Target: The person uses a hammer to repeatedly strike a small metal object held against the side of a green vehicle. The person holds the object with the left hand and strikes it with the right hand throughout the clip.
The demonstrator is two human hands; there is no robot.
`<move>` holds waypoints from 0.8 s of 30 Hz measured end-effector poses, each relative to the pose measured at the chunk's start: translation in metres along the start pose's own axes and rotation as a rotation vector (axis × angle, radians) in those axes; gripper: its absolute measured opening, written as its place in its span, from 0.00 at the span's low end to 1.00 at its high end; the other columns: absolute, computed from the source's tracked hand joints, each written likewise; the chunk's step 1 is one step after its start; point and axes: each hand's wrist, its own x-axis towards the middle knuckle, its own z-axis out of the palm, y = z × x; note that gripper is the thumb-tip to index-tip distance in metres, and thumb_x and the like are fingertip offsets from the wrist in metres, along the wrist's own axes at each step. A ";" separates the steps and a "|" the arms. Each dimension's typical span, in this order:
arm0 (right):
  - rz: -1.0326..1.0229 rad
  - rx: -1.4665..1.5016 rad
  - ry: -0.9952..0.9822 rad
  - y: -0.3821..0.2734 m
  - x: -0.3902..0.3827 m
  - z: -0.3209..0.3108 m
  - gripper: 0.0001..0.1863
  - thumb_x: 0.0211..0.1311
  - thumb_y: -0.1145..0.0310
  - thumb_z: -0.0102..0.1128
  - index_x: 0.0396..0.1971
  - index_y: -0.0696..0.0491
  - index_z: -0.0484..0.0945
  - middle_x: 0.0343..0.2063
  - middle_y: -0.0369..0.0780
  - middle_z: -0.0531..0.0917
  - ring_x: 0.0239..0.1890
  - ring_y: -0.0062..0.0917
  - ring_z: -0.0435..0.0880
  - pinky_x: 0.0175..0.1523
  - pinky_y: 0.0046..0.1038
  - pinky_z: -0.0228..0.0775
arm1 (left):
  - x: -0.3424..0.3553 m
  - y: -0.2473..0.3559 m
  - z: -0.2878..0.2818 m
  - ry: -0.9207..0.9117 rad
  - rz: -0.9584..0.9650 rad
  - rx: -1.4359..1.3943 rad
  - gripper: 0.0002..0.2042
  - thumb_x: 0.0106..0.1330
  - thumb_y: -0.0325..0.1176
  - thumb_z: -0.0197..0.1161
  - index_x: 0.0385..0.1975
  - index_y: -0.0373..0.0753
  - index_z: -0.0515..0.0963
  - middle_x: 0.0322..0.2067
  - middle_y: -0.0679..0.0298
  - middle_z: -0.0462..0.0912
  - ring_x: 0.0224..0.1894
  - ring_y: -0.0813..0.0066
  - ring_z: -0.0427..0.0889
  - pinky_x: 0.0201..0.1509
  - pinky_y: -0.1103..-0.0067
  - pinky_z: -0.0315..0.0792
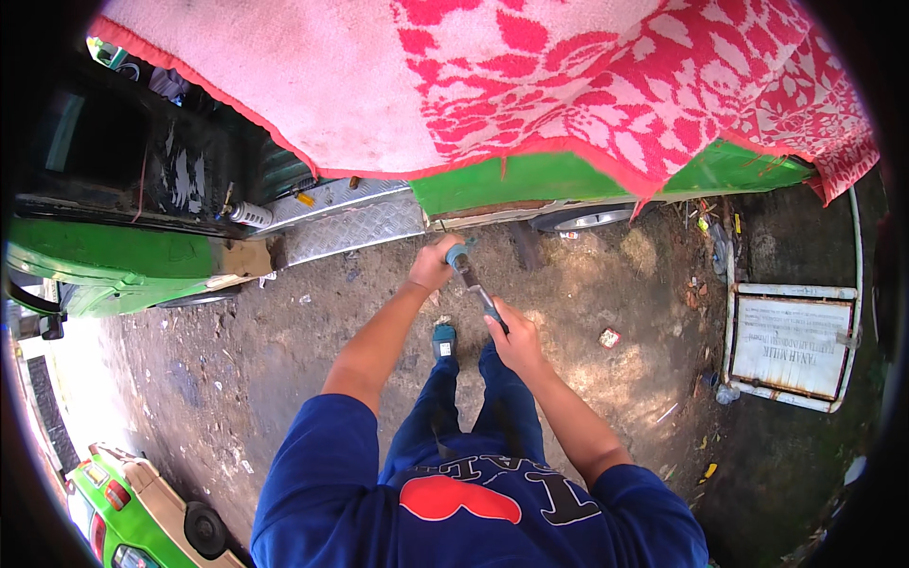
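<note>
Both my hands grip one long tool [473,280] with a teal head and a dark shaft. My left hand [433,263] is closed round the teal head, close to the lower edge of a green vehicle body [530,180]. Lower on the shaft, my right hand [516,341] is closed round the dark handle. A pink and red patterned cloth [492,76] lies over the vehicle above my hands. My legs in blue trousers [454,407] and one teal shoe [443,339] stand on dirt ground below the tool.
An open door [123,161] and a ribbed metal sill [350,222] lie to the left. A wheel [582,220] shows under the body. A white framed signboard [791,346] lies on the ground at right. Another green car [142,516] is at lower left. Litter dots the dirt.
</note>
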 end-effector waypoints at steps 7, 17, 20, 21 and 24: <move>0.047 -0.019 -0.108 0.002 0.005 -0.003 0.19 0.62 0.71 0.61 0.53 0.57 0.76 0.34 0.49 0.82 0.32 0.40 0.84 0.37 0.33 0.75 | -0.005 -0.004 0.001 -0.037 -0.027 0.019 0.19 0.49 0.17 0.64 0.43 0.38 0.75 0.44 0.53 0.81 0.50 0.51 0.80 0.53 0.69 0.74; 0.022 0.067 0.044 -0.005 -0.001 0.000 0.19 0.62 0.70 0.61 0.53 0.56 0.76 0.37 0.50 0.83 0.36 0.41 0.85 0.40 0.33 0.76 | 0.009 0.012 0.002 -0.007 -0.121 0.050 0.18 0.52 0.19 0.61 0.44 0.41 0.74 0.40 0.51 0.81 0.44 0.46 0.80 0.44 0.67 0.75; -0.044 0.050 0.138 -0.001 -0.006 -0.004 0.19 0.63 0.70 0.62 0.52 0.60 0.75 0.39 0.50 0.83 0.39 0.41 0.84 0.42 0.34 0.76 | 0.010 0.015 0.007 -0.004 -0.178 0.050 0.17 0.53 0.21 0.61 0.44 0.43 0.74 0.37 0.50 0.81 0.43 0.43 0.79 0.42 0.63 0.74; 0.056 0.039 0.085 0.004 -0.005 -0.001 0.19 0.63 0.70 0.62 0.52 0.60 0.75 0.38 0.50 0.83 0.38 0.40 0.84 0.42 0.33 0.75 | 0.011 0.017 0.009 -0.016 -0.200 0.049 0.17 0.53 0.22 0.61 0.44 0.44 0.74 0.37 0.49 0.81 0.43 0.42 0.79 0.42 0.61 0.74; 0.166 0.048 0.051 0.007 0.013 -0.003 0.18 0.63 0.70 0.62 0.51 0.59 0.76 0.35 0.49 0.83 0.35 0.39 0.83 0.41 0.32 0.74 | 0.019 0.017 0.012 -0.029 -0.256 0.093 0.16 0.55 0.26 0.63 0.44 0.47 0.73 0.36 0.48 0.81 0.42 0.41 0.79 0.41 0.57 0.73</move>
